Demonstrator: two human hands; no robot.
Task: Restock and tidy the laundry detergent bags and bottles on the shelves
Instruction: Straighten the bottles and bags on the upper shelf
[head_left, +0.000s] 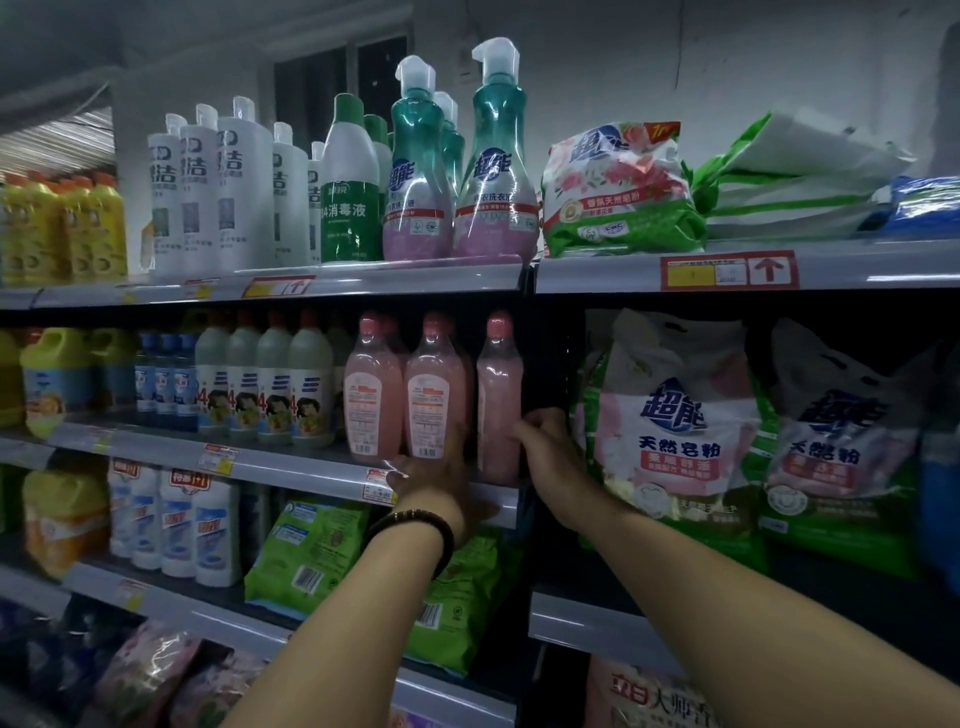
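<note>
Gripping the rightmost pink bottle (498, 400) low with my right hand (545, 447), at the right end of the middle shelf (291, 467); my left hand (441, 478) cups its neighbour's (435, 389) base. Nudge sideways too hard and these tall bottles could topple off the front edge.
</note>
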